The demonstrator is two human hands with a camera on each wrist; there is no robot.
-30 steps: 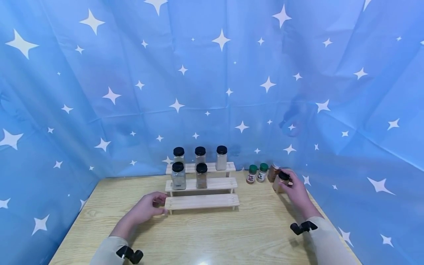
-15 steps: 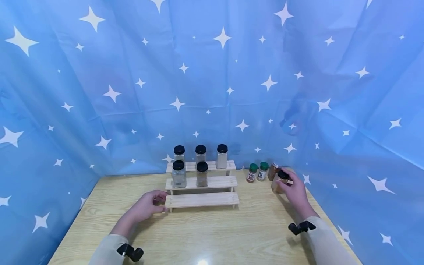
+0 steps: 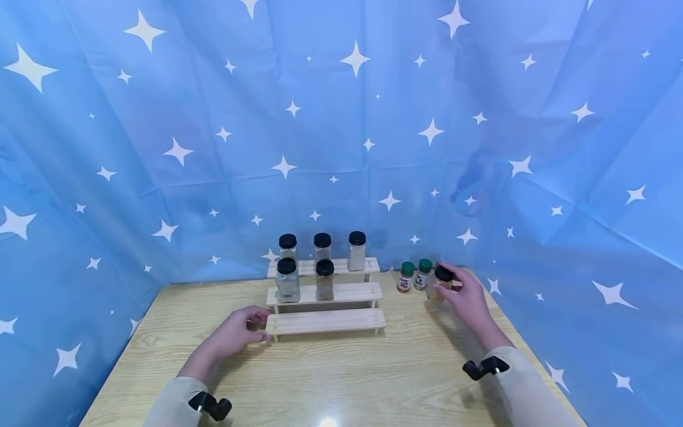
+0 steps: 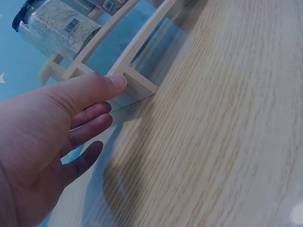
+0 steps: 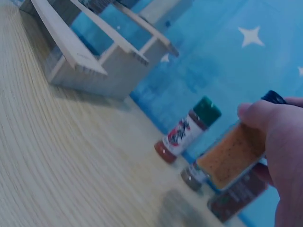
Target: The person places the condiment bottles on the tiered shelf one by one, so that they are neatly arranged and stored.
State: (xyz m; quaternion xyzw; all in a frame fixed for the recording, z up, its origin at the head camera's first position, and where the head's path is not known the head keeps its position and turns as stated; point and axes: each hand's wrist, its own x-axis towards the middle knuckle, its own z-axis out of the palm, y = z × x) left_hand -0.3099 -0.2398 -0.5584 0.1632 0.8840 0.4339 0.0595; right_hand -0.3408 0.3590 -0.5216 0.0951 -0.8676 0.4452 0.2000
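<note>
My right hand [image 3: 469,296] grips a black-lidded spice jar [image 5: 232,156] of orange-brown powder. In the right wrist view the jar is tilted, its base raised off the table, and a red-brown jar [image 5: 236,196] shows partly behind it. My left hand [image 3: 237,332] holds the left end of a three-step wooden rack [image 3: 325,321], thumb on the lowest step's front corner and the other fingers loosely curled. Black-lidded jars stand on the upper steps: a clear jar [image 3: 288,287] and a brown one [image 3: 325,287] on the middle, several on top, including a white-filled jar [image 3: 357,255].
Two green-capped spice bottles stand right of the rack: a red-labelled bottle [image 3: 404,279] and its neighbour [image 3: 422,276], close to my right hand. A blue star-patterned curtain [image 3: 331,130] hangs behind the wood-grain table [image 3: 341,379].
My right hand has moved left and slightly up with the spice jar, which now covers the red-brown jar in the head view. The left hand has stayed at the rack's end.
</note>
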